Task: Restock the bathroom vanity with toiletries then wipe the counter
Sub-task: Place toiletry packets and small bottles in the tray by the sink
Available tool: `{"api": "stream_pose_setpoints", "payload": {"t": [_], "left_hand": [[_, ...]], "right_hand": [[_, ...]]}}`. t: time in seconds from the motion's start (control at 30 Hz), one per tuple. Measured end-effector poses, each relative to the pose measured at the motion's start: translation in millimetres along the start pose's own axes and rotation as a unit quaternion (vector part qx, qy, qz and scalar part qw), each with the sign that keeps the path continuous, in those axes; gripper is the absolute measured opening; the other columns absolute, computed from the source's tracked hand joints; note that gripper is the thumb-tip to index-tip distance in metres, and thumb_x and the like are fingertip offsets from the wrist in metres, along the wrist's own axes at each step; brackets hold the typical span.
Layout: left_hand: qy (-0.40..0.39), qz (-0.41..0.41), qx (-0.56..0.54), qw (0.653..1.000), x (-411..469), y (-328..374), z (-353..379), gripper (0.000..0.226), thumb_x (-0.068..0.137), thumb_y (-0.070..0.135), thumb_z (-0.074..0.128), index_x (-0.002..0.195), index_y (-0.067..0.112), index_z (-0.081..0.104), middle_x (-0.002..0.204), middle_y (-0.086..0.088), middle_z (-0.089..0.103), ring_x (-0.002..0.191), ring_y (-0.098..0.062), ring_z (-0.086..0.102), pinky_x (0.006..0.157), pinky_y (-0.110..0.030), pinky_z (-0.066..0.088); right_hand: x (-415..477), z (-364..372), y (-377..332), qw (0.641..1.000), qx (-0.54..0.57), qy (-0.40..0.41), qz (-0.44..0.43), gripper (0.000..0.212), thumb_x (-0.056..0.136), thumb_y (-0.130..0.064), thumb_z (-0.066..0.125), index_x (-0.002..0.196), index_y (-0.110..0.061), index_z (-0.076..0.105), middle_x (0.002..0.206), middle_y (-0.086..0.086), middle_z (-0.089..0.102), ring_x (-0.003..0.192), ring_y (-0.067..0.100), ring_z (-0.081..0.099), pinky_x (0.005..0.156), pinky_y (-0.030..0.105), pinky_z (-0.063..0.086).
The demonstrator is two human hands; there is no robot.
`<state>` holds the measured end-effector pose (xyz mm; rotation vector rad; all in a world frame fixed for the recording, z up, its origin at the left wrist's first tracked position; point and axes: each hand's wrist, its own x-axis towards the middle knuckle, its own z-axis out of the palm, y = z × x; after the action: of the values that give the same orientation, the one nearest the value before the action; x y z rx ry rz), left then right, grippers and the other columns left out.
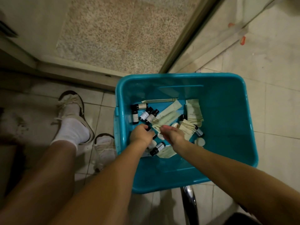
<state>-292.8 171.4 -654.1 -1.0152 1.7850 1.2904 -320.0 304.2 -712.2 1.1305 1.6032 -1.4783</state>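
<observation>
tub: teal tub (227, 120) on the tiled floor (267, 103), right of the person's shoes (71, 111). Vanity and counter not in view.
stock: all in the tub. Small dark bottles (146, 114) piled far-left, long pale sachets (168, 113) in the middle, cream packets (194, 111) far-right, round soaps (201, 141) near-right. One loose bottle (158, 147) lies on the near edge of the pile.
left hand (141, 135): fingers curled down over a dark bottle (147, 127); reads as a grip on it.
right hand (172, 134): edge-on and blurred above the sachets. Can't tell if it pinches one or holds nothing.
step: picking stock out of the tub. I'd call the task early, wiping not begun.
how: take bottles round the body, not the cap. Sachets lie flat and overlapped, so lift one edge before pinching. Gather one full set per trip.
risk: bottles likely roll if nudged. Two sachets may come up stuck together. Light is dim, so check labels before leaving the tub.
</observation>
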Motion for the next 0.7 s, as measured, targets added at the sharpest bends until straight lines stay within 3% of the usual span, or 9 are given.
{"api": "stream_pose_setpoints", "payload": {"t": [0.1,0.17,0.27,0.37,0.5,0.57,0.6,0.67,0.7], "left_hand": [[0.001,-0.034,-0.034,0.999,1,2,-1,0.029,0.092,0.026,0.057,0.111,0.004,0.060,0.126,-0.017,0.059,0.103,-0.029,0.060,0.092,-0.034,0.047],[-0.005,-0.051,-0.045,0.998,2,2,-1,0.025,0.093,0.026,0.055,0.091,0.002,0.062,0.116,-0.021,0.064,0.092,-0.029,0.061,0.086,-0.037,0.050],[0.000,-0.077,-0.063,0.995,5,2,-2,0.031,0.093,0.018,0.054,0.115,-0.003,0.059,0.117,-0.020,0.063,0.105,-0.034,0.062,0.085,-0.036,0.049],[0.019,-0.078,-0.073,0.994,8,4,-1,0.026,0.094,0.005,0.048,0.115,-0.002,0.061,0.117,-0.020,0.063,0.106,-0.034,0.061,0.086,-0.036,0.050],[-0.006,-0.060,-0.066,0.996,12,1,0,0.028,0.093,0.005,0.053,0.119,-0.002,0.059,0.120,-0.021,0.062,0.108,-0.035,0.061,0.095,-0.044,0.050],[-0.005,-0.038,-0.037,0.999,13,-1,1,0.029,0.094,0.006,0.051,0.122,0.000,0.058,0.123,-0.019,0.061,0.112,-0.034,0.058,0.097,-0.041,0.048],[-0.001,-0.027,-0.023,0.999,13,-2,1,0.030,0.094,0.006,0.050,0.123,0.001,0.057,0.125,-0.018,0.060,0.113,-0.034,0.057,0.096,-0.039,0.047],[0.005,-0.008,-0.008,1.000,13,-4,1,0.029,0.095,0.007,0.049,0.122,0.002,0.056,0.126,-0.017,0.059,0.114,-0.033,0.057,0.094,-0.037,0.045],[0.004,0.000,-0.007,1.000,13,-5,1,0.029,0.095,0.007,0.049,0.122,0.002,0.056,0.126,-0.017,0.059,0.114,-0.033,0.056,0.093,-0.037,0.045]], "right_hand": [[-21,-2,9,0.987,-0.110,-0.113,-0.027,0.013,0.080,0.002,0.069,0.088,-0.008,0.064,0.070,0.000,0.067,0.059,0.005,0.063,0.059,0.010,0.052],[-28,-8,14,0.969,-0.161,-0.185,-0.039,0.016,0.078,0.002,0.071,0.080,-0.012,0.065,0.065,-0.004,0.069,0.059,0.004,0.065,0.061,0.012,0.052],[-34,-12,10,0.920,-0.265,-0.279,-0.071,0.016,0.077,0.001,0.072,0.079,-0.014,0.069,0.070,-0.006,0.071,0.068,0.006,0.066,0.074,0.018,0.054],[-31,-18,2,0.881,-0.323,-0.341,-0.052,0.019,0.078,0.004,0.070,0.077,-0.014,0.070,0.073,-0.006,0.073,0.073,0.007,0.066,0.086,0.027,0.052],[-16,-19,-11,0.841,-0.382,-0.382,-0.014,0.019,0.080,0.001,0.068,0.080,-0.017,0.071,0.083,-0.004,0.073,0.086,0.011,0.065,0.101,0.036,0.044],[-3,-15,-20,0.863,-0.348,-0.367,0.003,0.017,0.083,-0.003,0.064,0.094,-0.015,0.069,0.099,0.001,0.071,0.100,0.017,0.063,0.102,0.036,0.044],[5,-11,-24,0.897,-0.296,-0.329,0.004,0.019,0.085,-0.005,0.062,0.101,-0.015,0.066,0.107,0.004,0.068,0.106,0.019,0.061,0.099,0.034,0.046],[20,2,-32,0.974,-0.146,-0.174,-0.013,0.016,0.086,-0.008,0.063,0.100,-0.015,0.062,0.112,0.009,0.066,0.103,0.022,0.062,0.084,0.027,0.050],[29,9,-34,0.994,-0.081,-0.068,-0.023,0.012,0.085,-0.009,0.066,0.094,-0.015,0.061,0.108,0.011,0.066,0.094,0.021,0.062,0.076,0.024,0.050]]}}
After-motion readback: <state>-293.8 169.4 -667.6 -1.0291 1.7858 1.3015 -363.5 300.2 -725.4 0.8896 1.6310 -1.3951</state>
